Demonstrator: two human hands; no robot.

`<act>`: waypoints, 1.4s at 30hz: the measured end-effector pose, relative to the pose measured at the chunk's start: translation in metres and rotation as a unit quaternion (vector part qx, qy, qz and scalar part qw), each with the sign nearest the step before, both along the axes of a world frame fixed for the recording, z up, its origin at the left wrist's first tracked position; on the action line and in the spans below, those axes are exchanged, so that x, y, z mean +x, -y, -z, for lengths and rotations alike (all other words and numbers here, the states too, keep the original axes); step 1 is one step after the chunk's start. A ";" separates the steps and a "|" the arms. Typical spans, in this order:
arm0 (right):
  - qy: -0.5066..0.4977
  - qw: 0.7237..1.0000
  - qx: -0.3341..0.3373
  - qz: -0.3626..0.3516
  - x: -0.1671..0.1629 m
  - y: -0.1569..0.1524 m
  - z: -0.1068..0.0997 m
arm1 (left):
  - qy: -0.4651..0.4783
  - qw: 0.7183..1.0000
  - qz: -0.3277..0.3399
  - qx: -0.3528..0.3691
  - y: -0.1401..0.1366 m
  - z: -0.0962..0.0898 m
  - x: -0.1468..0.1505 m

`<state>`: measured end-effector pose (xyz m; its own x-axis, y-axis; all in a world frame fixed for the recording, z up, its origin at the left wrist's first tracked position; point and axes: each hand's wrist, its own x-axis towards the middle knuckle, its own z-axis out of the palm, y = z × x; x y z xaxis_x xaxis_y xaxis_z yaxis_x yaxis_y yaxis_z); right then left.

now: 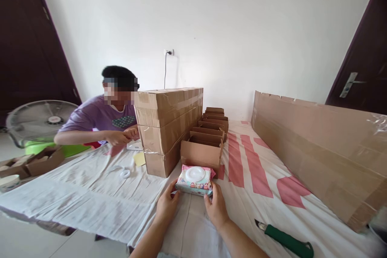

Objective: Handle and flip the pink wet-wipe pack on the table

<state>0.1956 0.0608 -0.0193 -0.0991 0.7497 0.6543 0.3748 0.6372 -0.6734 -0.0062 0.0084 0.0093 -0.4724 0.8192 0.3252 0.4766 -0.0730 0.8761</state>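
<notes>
A pack of wet wipes (195,179) with a white round lid and a colourful printed wrapper lies on the cloth-covered table. My left hand (167,204) grips its near left corner and my right hand (215,206) grips its near right corner. Just behind the pack stands a row of several small open cardboard boxes (202,154), the nearest one almost touching it.
A stack of taped long cartons (167,127) stands left of the small boxes. A long flat carton (320,151) runs along the right. A green-handled knife (286,241) lies at the near right. A person in a purple shirt (99,119) works at the far left, beside a fan (39,121).
</notes>
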 end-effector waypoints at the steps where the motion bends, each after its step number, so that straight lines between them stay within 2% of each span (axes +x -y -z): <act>1: -0.001 1.000 0.001 0.001 0.000 0.000 0.000 | 0.002 1.000 0.000 0.002 0.000 0.001 -0.001; 16: -0.010 1.000 -0.024 -0.002 0.001 0.000 -0.001 | 0.033 0.999 0.002 0.016 -0.006 0.010 -0.007; 36: -0.025 0.999 -0.035 -0.011 0.001 0.002 -0.004 | 0.045 0.999 0.003 0.020 -0.004 0.005 -0.004; 42: -0.064 0.995 -0.078 -0.011 0.002 0.001 -0.005 | 0.039 0.999 -0.007 0.015 -0.004 0.003 -0.005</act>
<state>0.1971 0.0598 -0.0146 -0.0396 0.8420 0.5381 0.2660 0.5279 -0.8066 -0.0112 0.0122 0.0061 -0.5088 0.8027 0.3111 0.4079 -0.0934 0.9082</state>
